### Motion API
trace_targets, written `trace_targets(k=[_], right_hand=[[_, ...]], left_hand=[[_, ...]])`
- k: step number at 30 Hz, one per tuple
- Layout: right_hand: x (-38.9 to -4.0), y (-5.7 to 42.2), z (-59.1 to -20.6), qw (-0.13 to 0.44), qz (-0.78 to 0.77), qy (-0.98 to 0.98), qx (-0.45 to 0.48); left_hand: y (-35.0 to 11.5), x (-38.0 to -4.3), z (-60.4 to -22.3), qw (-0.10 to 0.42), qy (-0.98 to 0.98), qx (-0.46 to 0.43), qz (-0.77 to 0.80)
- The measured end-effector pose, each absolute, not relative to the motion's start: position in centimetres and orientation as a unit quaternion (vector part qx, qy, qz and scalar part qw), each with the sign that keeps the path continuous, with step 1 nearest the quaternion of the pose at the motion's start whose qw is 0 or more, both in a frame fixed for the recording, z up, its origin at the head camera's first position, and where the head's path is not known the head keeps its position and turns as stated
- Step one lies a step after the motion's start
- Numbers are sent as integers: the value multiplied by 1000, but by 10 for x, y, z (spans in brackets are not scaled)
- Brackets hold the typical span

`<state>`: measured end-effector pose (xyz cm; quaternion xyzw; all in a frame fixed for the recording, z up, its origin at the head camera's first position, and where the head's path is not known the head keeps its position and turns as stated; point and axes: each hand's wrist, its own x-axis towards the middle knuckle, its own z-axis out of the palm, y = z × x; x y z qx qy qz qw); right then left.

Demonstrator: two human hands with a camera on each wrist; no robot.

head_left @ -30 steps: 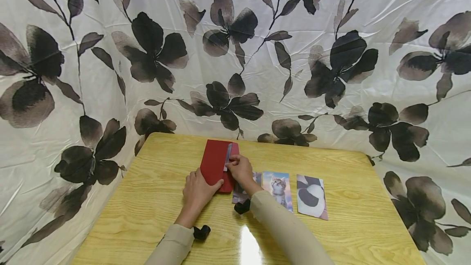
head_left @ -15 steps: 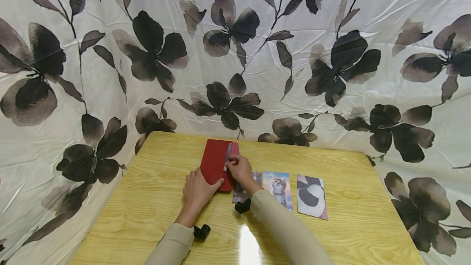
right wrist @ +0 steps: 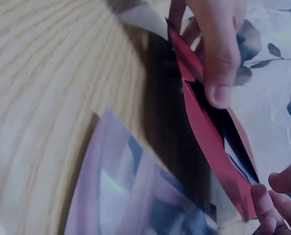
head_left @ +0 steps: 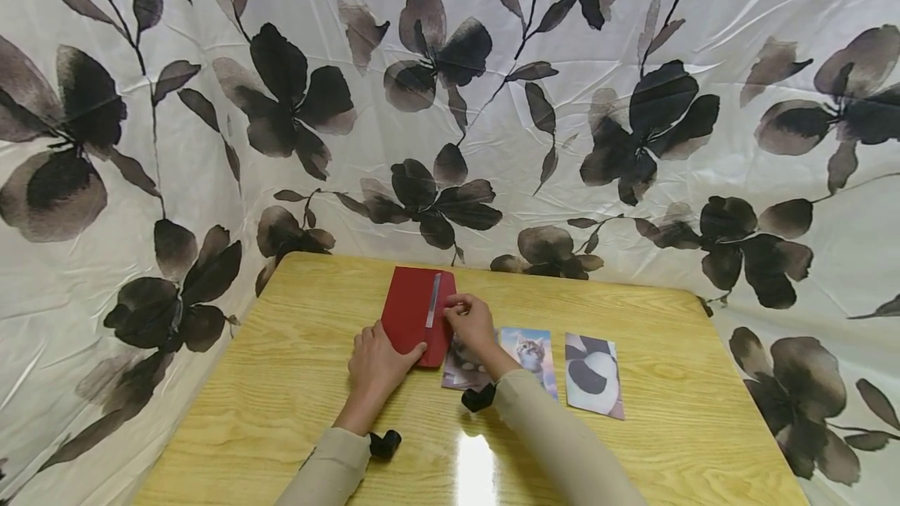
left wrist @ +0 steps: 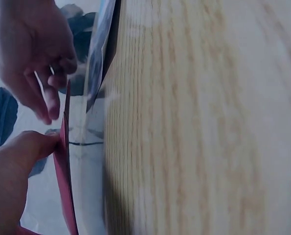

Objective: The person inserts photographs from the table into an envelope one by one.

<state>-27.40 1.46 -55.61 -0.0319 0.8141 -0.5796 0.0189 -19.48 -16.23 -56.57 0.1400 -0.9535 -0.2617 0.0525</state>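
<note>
My left hand (head_left: 380, 361) grips a red envelope (head_left: 404, 303), its thumb across the near right part and its fingers along the left side. A pale card (head_left: 433, 301) shows as a narrow strip in the envelope's opening. In the right wrist view the left thumb (right wrist: 221, 93) lies at the mouth, and the card's edge (right wrist: 238, 159) sits inside between red walls. My right hand (head_left: 473, 326) is just right of the envelope, fingers loosely bent, holding nothing. Its fingertips (right wrist: 260, 193) are close to the envelope's end, with thumb and forefinger apart.
Right of the envelope, a row of picture cards lies on the wooden table (head_left: 675, 365): a dark one (head_left: 466, 369) partly covered, a kitten card (head_left: 529, 351) partly under the right arm, and a black-and-white one (head_left: 594, 377). A floral cloth (head_left: 527, 123) hangs behind the table.
My right hand has let go of the pale card and shifted slightly right, uncovering the strip and more of the dark picture card. The left hand and envelope stay nearly in place.
</note>
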Motion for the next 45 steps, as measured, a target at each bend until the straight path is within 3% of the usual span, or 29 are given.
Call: trace_targets(k=[5,30,45], right_hand=[[-278,32,-556,34,-598,800,-41],[-267,124,-547,-8,-579,812,-70],[-247,177,-552,-25,-575,817,-18]], left_hand=[[-160,-197,-566,54,-953,142,-262],[-141,-186,-569,68,-943,169,-277],[-142,-184,-573,75,-943,164,-278]])
